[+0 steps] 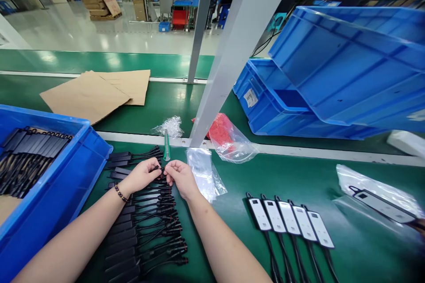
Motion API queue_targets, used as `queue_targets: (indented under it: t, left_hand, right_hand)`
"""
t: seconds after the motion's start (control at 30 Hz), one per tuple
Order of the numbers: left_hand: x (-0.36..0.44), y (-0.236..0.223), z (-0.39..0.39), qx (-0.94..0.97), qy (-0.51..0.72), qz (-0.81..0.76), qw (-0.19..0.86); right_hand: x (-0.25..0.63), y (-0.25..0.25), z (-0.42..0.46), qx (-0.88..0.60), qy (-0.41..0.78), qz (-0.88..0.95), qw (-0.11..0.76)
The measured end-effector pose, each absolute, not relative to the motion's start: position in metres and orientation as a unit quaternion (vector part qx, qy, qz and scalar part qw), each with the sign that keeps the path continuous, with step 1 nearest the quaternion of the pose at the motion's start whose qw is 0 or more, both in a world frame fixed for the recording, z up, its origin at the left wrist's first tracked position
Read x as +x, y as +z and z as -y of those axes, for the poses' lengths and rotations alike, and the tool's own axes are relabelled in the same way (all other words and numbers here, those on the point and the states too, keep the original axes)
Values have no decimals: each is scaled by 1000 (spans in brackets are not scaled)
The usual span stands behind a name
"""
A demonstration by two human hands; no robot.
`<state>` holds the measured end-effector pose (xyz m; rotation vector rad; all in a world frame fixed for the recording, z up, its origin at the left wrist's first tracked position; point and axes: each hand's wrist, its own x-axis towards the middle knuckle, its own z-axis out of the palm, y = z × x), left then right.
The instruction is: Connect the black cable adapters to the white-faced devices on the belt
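Note:
My left hand point(144, 176), with a beaded bracelet at the wrist, pinches a black cable connector point(161, 171) above the row of parts. The fingertips of my right hand point(182, 179) are closed at the connector's end; what they pinch is too small to make out. Beneath both hands lies a column of flat black modules point(121, 239) with short cables, their connector ends point(177, 242) pointing right. Some connectors show reddish rings. A green-handled utility knife point(166, 147) lies just beyond my fingers. Clear plastic bags point(201, 170) are beside my right hand.
A blue bin point(84, 159) with more black modules stands left. To the right lie several white-faced modules point(287, 217) and a bagged module point(381, 205). Beyond are a bag of red pieces point(222, 135), a grey post point(229, 48), cardboard sheets point(89, 93) and stacked blue crates point(348, 66).

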<state>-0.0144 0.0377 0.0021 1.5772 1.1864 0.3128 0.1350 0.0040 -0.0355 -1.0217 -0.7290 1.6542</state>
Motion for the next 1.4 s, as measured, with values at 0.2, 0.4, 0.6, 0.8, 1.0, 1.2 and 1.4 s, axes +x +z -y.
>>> queue_targets:
  t: [0.2,0.4,0.6,0.8,1.0,1.2,1.4]
  left_hand:
    - [-14,2,-37,682,129,-491,526]
    - [-13,9,-38,698,118,-486,513]
    - [-16,13,-38,693,101,-448,555]
    - [-12,12,-37,648,119,-471,586]
    - [-13,10,-38,633,146,-498,574]
    - [-14,11,-41,691,184,-476,513]
    - [-14,9,-41,685,187,-479,517]
  right_hand:
    - [134,-37,0,-472,622,390,489]
    - [135,-38,1,-470,592,445,480]
    - [130,-41,0,-461,627,408,478]
    - [134,-38,-6,-422,684,273,529]
    - [141,-40,-11,-387,708,195,558]
    - [143,-39,-11,-376,700,184,579]
    - [141,-40,-9,-387,700,213,561]
